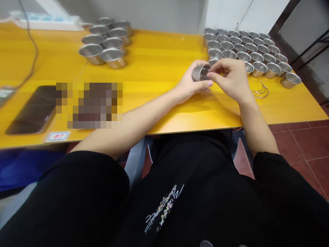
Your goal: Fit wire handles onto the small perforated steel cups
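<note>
My left hand point(188, 83) is wrapped round a small perforated metal cup point(197, 74), tilted with its mouth toward the right. My right hand point(232, 78) is at the cup's rim, thumb and fingertips pinched together. What lies between those fingertips, if anything, is too small to make out. Right of my right hand, several thin curved metal wires point(263, 92) lie on the yellow table point(164, 118). One metal cup point(290, 80) stands apart near the table's right side.
Behind my hands stand rows of several similar cups point(243, 56). Another group of cups point(113, 56) is at the back left. A dark phone-like slab point(33, 109), a pixelated dark object point(92, 103), a small card point(58, 136) and a power strip point(48, 22) occupy the left.
</note>
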`<act>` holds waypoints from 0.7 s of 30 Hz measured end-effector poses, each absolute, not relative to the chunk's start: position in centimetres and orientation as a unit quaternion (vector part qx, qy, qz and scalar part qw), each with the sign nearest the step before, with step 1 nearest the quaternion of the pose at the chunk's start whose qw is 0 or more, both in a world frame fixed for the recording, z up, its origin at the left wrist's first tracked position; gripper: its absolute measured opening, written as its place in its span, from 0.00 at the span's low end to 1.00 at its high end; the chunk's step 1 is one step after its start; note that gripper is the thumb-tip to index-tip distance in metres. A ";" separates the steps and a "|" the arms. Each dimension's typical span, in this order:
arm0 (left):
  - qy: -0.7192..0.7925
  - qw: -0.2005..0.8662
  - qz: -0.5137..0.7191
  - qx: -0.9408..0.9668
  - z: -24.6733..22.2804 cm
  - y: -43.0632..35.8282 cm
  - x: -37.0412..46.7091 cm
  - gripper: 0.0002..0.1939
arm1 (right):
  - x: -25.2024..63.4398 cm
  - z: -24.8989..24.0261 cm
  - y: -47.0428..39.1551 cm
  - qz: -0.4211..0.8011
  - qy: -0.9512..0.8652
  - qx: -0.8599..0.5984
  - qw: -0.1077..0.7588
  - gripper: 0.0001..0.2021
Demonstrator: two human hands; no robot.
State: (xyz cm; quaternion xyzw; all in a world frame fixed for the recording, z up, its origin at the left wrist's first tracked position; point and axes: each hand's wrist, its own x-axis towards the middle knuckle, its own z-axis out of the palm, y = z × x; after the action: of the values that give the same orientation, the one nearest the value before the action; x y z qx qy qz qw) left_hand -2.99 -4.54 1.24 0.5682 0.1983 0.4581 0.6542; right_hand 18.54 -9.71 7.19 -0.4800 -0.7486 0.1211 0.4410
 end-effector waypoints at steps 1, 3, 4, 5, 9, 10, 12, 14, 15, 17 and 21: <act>0.203 0.664 0.458 0.555 1.4 -4.7 -3.0 0.49 | 18.6 7.2 -9.8 0.121 -0.754 -0.477 0.436 0.12; 0.209 0.682 0.463 0.526 1.5 -4.7 -2.9 0.44 | 18.5 7.1 -9.9 0.128 -0.765 -0.469 0.423 0.11; 0.210 0.690 0.466 0.513 1.6 -4.7 -2.8 0.41 | 18.5 7.1 -10.0 0.133 -0.771 -0.463 0.417 0.11; 0.212 0.696 0.468 0.502 1.5 -4.6 -2.8 0.37 | 18.4 7.1 -10.1 0.139 -0.779 -0.454 0.409 0.11; 0.205 0.697 0.468 0.503 1.3 -4.3 -2.7 0.35 | 17.7 7.4 -10.7 0.164 -0.805 -0.440 0.362 0.10; 0.200 0.692 0.462 0.517 1.2 -4.3 -2.7 0.36 | 17.5 7.6 -10.9 0.167 -0.807 -0.447 0.348 0.08; 0.195 0.680 0.442 0.552 1.2 -4.4 -2.9 0.38 | 17.2 8.0 -11.3 0.173 -0.805 -0.465 0.325 0.06; 0.195 0.668 0.417 0.585 1.2 -4.6 -3.0 0.40 | 16.9 8.4 -11.6 0.183 -0.803 -0.476 0.307 0.07; 0.195 0.664 0.407 0.596 1.2 -4.7 -3.1 0.41 | 16.9 8.6 -11.8 0.188 -0.802 -0.479 0.303 0.07; 0.193 0.662 0.395 0.607 1.4 -5.0 -3.2 0.42 | 16.8 8.6 -11.9 0.196 -0.801 -0.480 0.300 0.08; 0.198 0.682 0.395 0.582 2.3 -5.9 -3.3 0.43 | 16.8 8.4 -11.9 0.183 -0.796 -0.491 0.301 0.09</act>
State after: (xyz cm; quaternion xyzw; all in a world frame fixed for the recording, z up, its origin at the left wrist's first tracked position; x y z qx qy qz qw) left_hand -3.28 -5.87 2.33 0.5823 0.1985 0.3951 0.6822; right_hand 16.78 -11.90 8.42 -0.4913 -0.7963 0.1833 0.3014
